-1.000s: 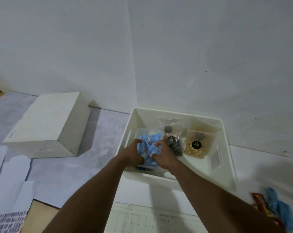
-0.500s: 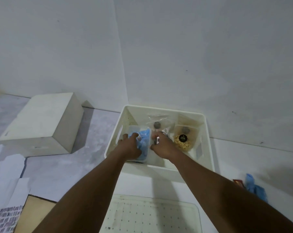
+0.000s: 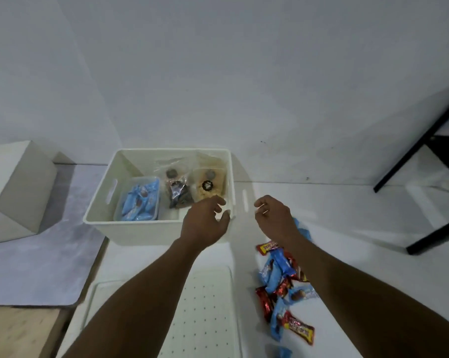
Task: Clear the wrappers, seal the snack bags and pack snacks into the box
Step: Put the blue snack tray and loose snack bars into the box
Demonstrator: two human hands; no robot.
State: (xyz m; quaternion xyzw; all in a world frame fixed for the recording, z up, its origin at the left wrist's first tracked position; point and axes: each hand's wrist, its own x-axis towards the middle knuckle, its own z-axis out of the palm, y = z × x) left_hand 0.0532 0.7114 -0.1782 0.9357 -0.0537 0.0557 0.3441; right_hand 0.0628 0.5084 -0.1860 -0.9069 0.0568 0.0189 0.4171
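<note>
A white plastic box [image 3: 130, 229] stands on the white table by the wall. Inside it sit a clear tub of blue-wrapped snacks [image 3: 140, 200], a clear bag of dark snacks [image 3: 179, 193] and a clear bag of pale snacks [image 3: 208, 188]. My left hand [image 3: 205, 223] hovers empty over the box's near right corner, fingers loosely apart. My right hand [image 3: 272, 217] is just right of the box, fingers curled, nothing seen in it. A heap of blue and red wrapped snacks [image 3: 282, 285] lies on the table under my right forearm.
A perforated white lid or tray [image 3: 205, 313] lies in front of the box. A pale closed carton [image 3: 14, 187] sits at the left on a grey mat [image 3: 37, 267]. Black table legs [image 3: 424, 148] stand at the right.
Both hands have come out of the box, leaving the tub of blue snacks inside, and moved right. The view has swung right, bringing the heap of wrapped snacks into sight.
</note>
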